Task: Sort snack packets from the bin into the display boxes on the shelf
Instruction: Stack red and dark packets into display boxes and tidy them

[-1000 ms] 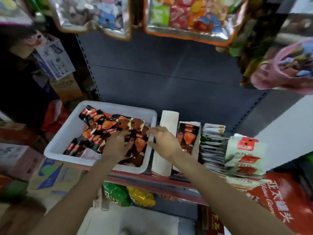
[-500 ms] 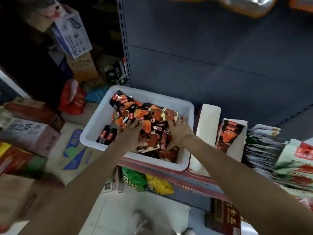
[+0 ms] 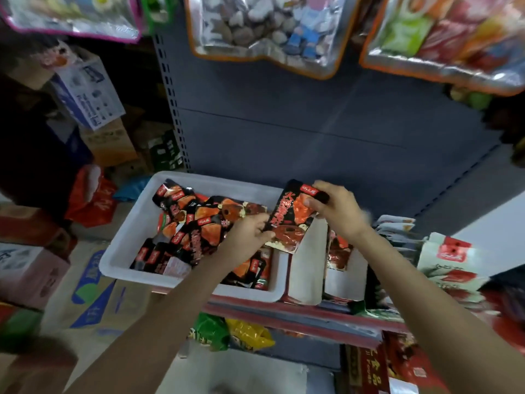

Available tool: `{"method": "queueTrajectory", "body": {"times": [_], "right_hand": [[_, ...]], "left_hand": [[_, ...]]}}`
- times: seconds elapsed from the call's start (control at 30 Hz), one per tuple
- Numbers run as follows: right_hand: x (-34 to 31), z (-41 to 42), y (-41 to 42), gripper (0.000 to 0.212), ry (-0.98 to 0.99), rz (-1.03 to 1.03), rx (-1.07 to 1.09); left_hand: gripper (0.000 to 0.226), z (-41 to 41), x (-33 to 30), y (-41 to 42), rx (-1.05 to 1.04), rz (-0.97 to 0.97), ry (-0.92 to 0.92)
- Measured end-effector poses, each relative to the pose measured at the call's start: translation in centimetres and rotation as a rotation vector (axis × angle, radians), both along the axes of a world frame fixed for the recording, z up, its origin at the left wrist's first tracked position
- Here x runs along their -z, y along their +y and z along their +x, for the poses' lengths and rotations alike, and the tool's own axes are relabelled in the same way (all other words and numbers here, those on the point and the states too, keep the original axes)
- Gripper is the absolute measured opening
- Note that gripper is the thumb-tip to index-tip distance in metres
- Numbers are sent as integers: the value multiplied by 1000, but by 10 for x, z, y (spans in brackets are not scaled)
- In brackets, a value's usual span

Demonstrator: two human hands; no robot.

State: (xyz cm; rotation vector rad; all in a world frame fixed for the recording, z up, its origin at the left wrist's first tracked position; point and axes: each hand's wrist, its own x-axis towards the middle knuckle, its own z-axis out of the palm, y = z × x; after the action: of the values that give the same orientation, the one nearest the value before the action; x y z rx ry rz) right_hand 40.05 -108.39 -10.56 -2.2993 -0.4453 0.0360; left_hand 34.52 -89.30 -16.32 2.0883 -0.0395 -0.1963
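**Snack packet lifted, most of the bin still to sort**

Snack packet (image 3: 292, 216), black and red, is held over the right rim of the white bin (image 3: 122, 248), just above the white display boxes (image 3: 308, 268) at the shelf's front edge. The right hand (image 3: 338, 210) pinches its top corner; the left hand (image 3: 247, 237) grips its lower left edge. One display box already shows a matching packet. The bin holds a heap of similar packets (image 3: 193, 223), so by my reading most of the sorting remains.
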Motion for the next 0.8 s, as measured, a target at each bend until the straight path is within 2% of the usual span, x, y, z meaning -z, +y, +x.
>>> {"method": "queueTrajectory", "body": {"times": [0.07, 0.1, 0.17, 0.2, 0.23, 0.33, 0.43, 0.57, 0.8], "right_hand": [[-9, -3, -25, 6, -83, -37, 68], [-12, -5, -39, 6, -117, -72, 96], [-15, -7, -65, 10, -154, -149, 142], [-15, -8, -78, 12, -163, -181, 162], [-14, -9, -89, 12, -170, -203, 177], [-11, -8, -108, 16, -187, -298, 197], [-5, -5, -115, 18, -189, -360, 167], [-3, 0, -124, 16, -172, -282, 151], [0, 8, -131, 14, -120, -288, 177]], "left_hand": [[10, 9, -2, -28, 27, 12, -19], [9, 12, -3, -43, 47, 15, -17], [34, 17, -7, -71, 98, 17, -21], [39, 19, -6, -83, 117, 39, -23], [37, 22, -2, -93, 127, 67, -28], [11, 28, 10, -111, 102, 106, -35], [13, 31, 17, -121, 74, 41, -18], [29, 31, 19, -133, 99, -82, 52], [21, 40, 32, -146, -1, 209, -124]]}}
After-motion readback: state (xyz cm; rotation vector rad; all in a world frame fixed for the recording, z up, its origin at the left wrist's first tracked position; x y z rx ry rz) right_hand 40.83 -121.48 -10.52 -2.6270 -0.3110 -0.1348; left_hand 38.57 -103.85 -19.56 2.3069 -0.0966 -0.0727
